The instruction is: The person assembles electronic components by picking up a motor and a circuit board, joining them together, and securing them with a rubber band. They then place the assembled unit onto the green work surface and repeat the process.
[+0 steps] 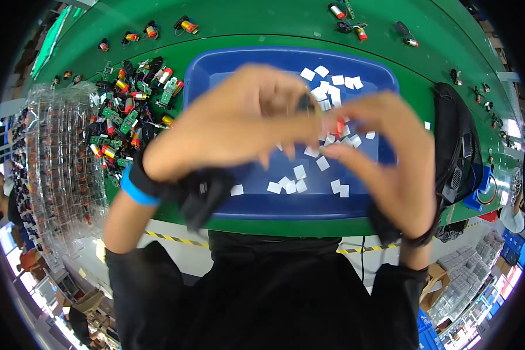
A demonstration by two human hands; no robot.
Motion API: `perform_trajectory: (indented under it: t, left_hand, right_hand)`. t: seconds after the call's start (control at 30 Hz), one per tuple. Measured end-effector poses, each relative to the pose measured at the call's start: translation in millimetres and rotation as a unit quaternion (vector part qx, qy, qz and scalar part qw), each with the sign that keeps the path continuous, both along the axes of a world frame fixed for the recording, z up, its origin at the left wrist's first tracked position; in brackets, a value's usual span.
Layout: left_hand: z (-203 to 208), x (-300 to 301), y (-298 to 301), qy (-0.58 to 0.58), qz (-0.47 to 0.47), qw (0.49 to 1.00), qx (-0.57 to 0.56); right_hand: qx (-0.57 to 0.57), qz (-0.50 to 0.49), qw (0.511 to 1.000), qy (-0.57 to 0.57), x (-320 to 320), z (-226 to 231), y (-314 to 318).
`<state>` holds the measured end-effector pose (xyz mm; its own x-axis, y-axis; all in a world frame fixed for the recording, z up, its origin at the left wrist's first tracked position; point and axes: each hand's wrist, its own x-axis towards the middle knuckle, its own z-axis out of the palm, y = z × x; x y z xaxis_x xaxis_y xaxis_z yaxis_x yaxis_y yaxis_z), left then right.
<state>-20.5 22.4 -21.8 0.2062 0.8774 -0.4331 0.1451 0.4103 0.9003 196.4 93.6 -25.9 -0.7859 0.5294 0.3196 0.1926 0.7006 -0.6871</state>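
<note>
Above a blue tray (239, 207), my left hand (245, 116) and my right hand (385, 146) meet, both smeared by motion. Between their fingertips shows a small red-and-black part (339, 126), mostly covered by the fingers. It resembles the battery pieces on the table, but its exact kind is hidden. The left fingers curl round its dark end. My right thumb and fingers pinch close to the red end. Many small white square pieces (299, 171) lie scattered on the tray floor beneath the hands.
Left of the tray is a heap of green circuit boards with red-and-yellow batteries (125, 111), beside stacked clear plastic trays (61, 157). A black mesh bag (455, 140) lies at the right. More battery pieces (186, 25) sit along the far green table (245, 23).
</note>
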Motion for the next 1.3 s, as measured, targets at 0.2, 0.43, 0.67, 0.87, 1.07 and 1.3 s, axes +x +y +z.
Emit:
perform_trajectory:
  t: [0.2,0.43,0.67,0.87,1.07,1.3]
  left_hand:
    - [-24.3,-67.0,108.8,0.203,0.092,0.974,0.031]
    - [-116.8,-113.3,132.9,0.737,0.148,0.626,0.207]
    - [-17.5,-41.8,60.4,0.066,0.122,0.990,0.039]
    - [-23.4,-13.1,25.6,-0.131,0.068,0.982,0.116]
    - [-24.0,-4.5,2.0,-0.093,0.155,0.964,0.197]
    - [-28.7,-2.0,-8.6,0.023,0.192,0.942,0.274]
  right_hand:
    - [0.145,-0.105,0.965,-0.192,-18.4,-25.7,159.5]
    - [0.200,-0.082,0.945,-0.244,-25.0,-64.3,187.6]
    - [0.300,0.026,0.954,0.004,-31.4,-15.7,96.2]
    - [0.238,0.060,0.968,0.058,-26.0,-7.3,62.9]
    - [-0.070,0.032,0.993,0.085,-35.4,5.0,42.7]
    - [-0.214,-0.011,0.976,-0.029,-43.8,-8.4,46.3]
